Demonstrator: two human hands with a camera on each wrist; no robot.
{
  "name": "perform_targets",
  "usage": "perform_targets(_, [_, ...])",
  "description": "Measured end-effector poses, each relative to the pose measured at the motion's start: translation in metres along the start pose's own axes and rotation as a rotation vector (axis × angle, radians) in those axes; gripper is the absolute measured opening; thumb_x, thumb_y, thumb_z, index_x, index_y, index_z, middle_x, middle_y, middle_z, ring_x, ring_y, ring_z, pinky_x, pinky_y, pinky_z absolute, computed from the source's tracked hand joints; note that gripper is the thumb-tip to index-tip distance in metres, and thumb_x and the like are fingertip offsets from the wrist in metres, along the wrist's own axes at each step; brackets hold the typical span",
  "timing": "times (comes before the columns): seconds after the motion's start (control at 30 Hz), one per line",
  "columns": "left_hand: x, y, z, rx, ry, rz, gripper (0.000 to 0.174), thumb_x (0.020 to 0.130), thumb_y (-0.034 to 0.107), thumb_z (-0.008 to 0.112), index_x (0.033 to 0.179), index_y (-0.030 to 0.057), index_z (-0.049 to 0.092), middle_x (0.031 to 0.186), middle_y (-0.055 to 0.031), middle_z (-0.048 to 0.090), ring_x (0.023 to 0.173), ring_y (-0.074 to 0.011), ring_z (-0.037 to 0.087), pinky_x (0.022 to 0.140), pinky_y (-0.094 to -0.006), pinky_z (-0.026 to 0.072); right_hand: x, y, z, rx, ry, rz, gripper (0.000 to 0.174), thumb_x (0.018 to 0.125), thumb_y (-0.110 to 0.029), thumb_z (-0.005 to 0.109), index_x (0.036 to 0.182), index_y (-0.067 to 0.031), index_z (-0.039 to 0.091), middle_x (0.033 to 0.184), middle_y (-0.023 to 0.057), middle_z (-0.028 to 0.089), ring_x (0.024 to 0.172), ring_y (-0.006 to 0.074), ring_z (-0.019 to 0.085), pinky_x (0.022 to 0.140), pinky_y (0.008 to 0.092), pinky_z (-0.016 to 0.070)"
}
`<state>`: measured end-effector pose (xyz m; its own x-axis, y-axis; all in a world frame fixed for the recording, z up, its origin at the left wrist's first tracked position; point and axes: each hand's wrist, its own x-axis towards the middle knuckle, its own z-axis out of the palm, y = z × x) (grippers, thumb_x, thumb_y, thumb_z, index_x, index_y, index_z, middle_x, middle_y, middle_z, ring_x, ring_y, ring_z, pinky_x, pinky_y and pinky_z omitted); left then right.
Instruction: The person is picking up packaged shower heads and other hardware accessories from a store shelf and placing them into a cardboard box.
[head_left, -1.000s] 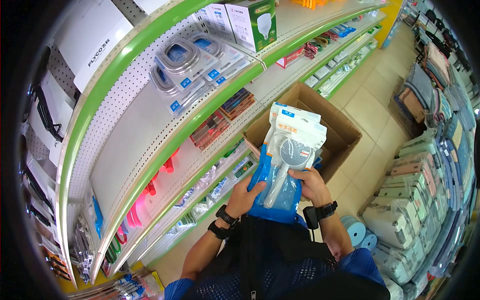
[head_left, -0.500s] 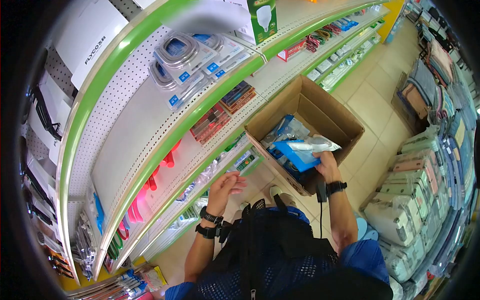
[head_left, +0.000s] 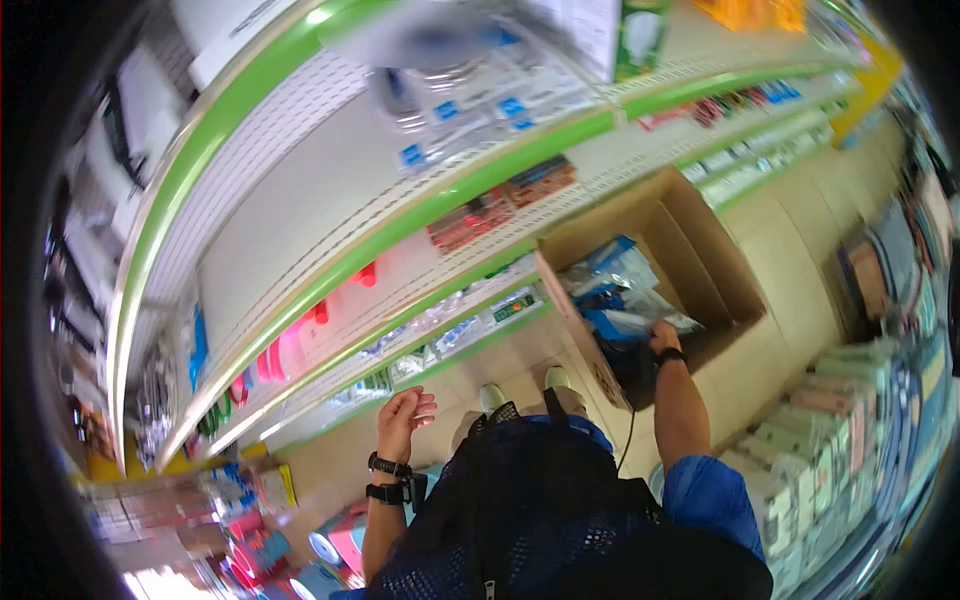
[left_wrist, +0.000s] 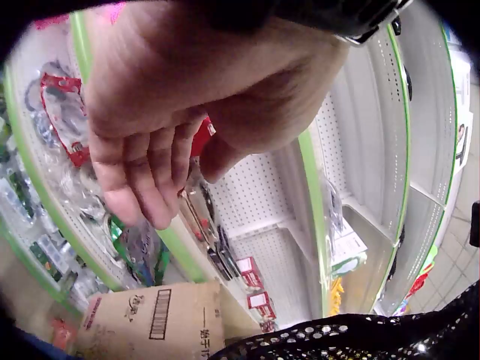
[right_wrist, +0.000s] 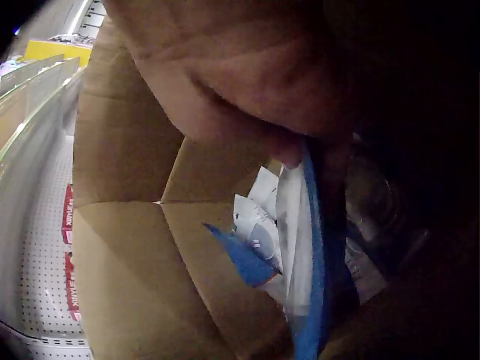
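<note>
A cardboard box (head_left: 690,230) stands on the floor beside the shelves, with blue and clear plastic packages (head_left: 625,285) inside. My right hand (head_left: 664,343) reaches into it. In the right wrist view that hand (right_wrist: 255,82) pinches the edge of a blue and white package (right_wrist: 300,247), and white packets (right_wrist: 256,225) lie deeper in the box. My left hand (head_left: 402,415) hangs in the air left of the box, holding nothing. Its fingers are loosely bent in the left wrist view, where the hand (left_wrist: 202,97) is in front of the shelves.
Green-edged shelves (head_left: 300,200) run along the left and top, with clear hose packs (head_left: 470,100) on an upper one. Stacked wrapped goods (head_left: 820,430) stand at the right. Tiled floor (head_left: 800,220) lies between. Colourful tubs (head_left: 255,550) are at the lower left.
The package held by both hands a second ago went down into the box with my right hand. My left hand let go and moved left. The head view has turned and shifted.
</note>
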<state>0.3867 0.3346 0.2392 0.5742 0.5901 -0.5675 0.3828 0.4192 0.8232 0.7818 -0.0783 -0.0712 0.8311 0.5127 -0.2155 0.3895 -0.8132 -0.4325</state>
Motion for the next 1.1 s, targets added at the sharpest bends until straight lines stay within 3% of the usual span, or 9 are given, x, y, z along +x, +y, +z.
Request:
perform_targets(0.23, [-0.021,-0.015,-0.034,-0.07,0.132,-0.012,0.035,0.1,0.027,0.056,0.123,-0.0001,0.059,0.109,-0.0122,0.069,0.096,-0.0194,0.068,0.08,-0.0326,0.0552,0.037,-0.009,-0.017,-0.167,-0.309,-0.104,0.049,0.064,-0.028,0.086,0.102,-0.0024,0.068,0.106,0.0198,0.068,0.093,0.0409,0.064,0.082,0.0468,0.0523])
perform_targets(0.33, [-0.023,-0.019,-0.04,-0.089,0.144,0.002,0.036,0.1,0.027,0.056,0.122,-0.0008,0.058,0.109,-0.0123,0.069,0.096,-0.0194,0.068,0.08,-0.033,0.0553,0.049,-0.014,-0.002,0.018,-0.284,-0.194,0.052,0.078,-0.033,0.076,0.115,0.0001,0.061,0.107,0.0251,0.064,0.086,0.0449,0.064,0.081,0.0504,0.054])
perform_targets(0.4, [-0.023,-0.02,-0.044,-0.097,0.163,0.013,0.036,0.1,0.027,0.056,0.122,-0.0008,0.058,0.11,-0.0123,0.069,0.097,-0.019,0.068,0.08,-0.0326,0.0554,0.084,0.078,0.071,1.046,-0.362,0.226,0.048,0.094,-0.035,0.056,0.125,0.002,0.053,0.111,0.0292,0.059,0.091,0.047,0.062,0.083,0.056,0.0536])
perform_targets(0.43, [-0.024,-0.02,-0.047,-0.085,0.167,0.011,0.036,0.101,0.028,0.055,0.122,-0.0009,0.058,0.11,-0.0123,0.069,0.098,-0.0186,0.067,0.08,-0.0322,0.0554,0.078,0.06,0.045,1.033,-0.37,0.207,0.048,0.094,-0.035,0.056,0.125,0.002,0.053,0.111,0.0292,0.059,0.091,0.047,0.062,0.083,0.056,0.0536])
perform_targets(0.5, [-0.023,-0.022,-0.057,-0.078,0.17,0.03,0.036,0.101,0.028,0.055,0.122,-0.0004,0.059,0.11,-0.0117,0.069,0.097,-0.0181,0.068,0.08,-0.0316,0.0553,0.073,-0.021,0.007,1.465,-0.116,0.895,0.044,0.1,-0.03,0.037,0.124,0.0048,0.05,0.107,0.0284,0.055,0.098,0.0473,0.059,0.085,0.0611,0.0521])
perform_targets(0.67, [-0.017,0.001,-0.102,0.008,0.257,0.251,0.027,0.098,0.023,0.058,0.115,0.0031,0.065,0.098,-0.0065,0.071,0.082,-0.0133,0.069,0.069,-0.0273,0.0548,0.066,-0.056,-0.016,1.354,-0.224,0.837,0.031,0.094,-0.025,0.036,0.1,-0.0002,0.055,0.094,0.0182,0.056,0.085,0.0353,0.058,0.077,0.0511,0.0538])
perform_targets(0.83, [-0.006,0.075,-0.199,0.341,0.861,0.721,0.02,0.094,0.017,0.062,0.101,-0.0007,0.068,0.078,-0.0062,0.068,0.069,-0.012,0.062,0.065,-0.0289,0.0504,0.053,-0.061,-0.028,1.382,-0.309,0.725,0.019,0.094,-0.019,0.042,0.094,-0.0021,0.051,0.088,0.0145,0.055,0.07,0.027,0.057,0.058,0.0395,0.0504])
perform_targets(0.93, [-0.011,0.138,-0.249,0.642,1.173,0.959,0.027,0.084,0.02,0.074,0.103,0.002,0.067,0.086,-0.0127,0.069,0.077,-0.0243,0.067,0.068,-0.0347,0.0524,0.046,-0.065,-0.035,1.324,-0.212,0.721,0.051,0.095,-0.019,0.043,0.138,0.0074,0.037,0.107,0.0234,0.058,0.091,0.0353,0.061,0.081,0.0499,0.0526])
perform_targets(1.1, [0.002,0.207,-0.328,1.086,1.381,0.811,0.054,0.083,0.042,0.071,0.115,-0.0012,0.061,0.106,-0.0226,0.066,0.1,-0.0394,0.062,0.088,-0.0474,0.0485,0.006,-0.119,-0.086,1.391,-0.119,0.644,0.057,0.095,-0.018,0.046,0.144,0.0077,0.032,0.114,0.0228,0.057,0.102,0.036,0.061,0.088,0.0455,0.0527])
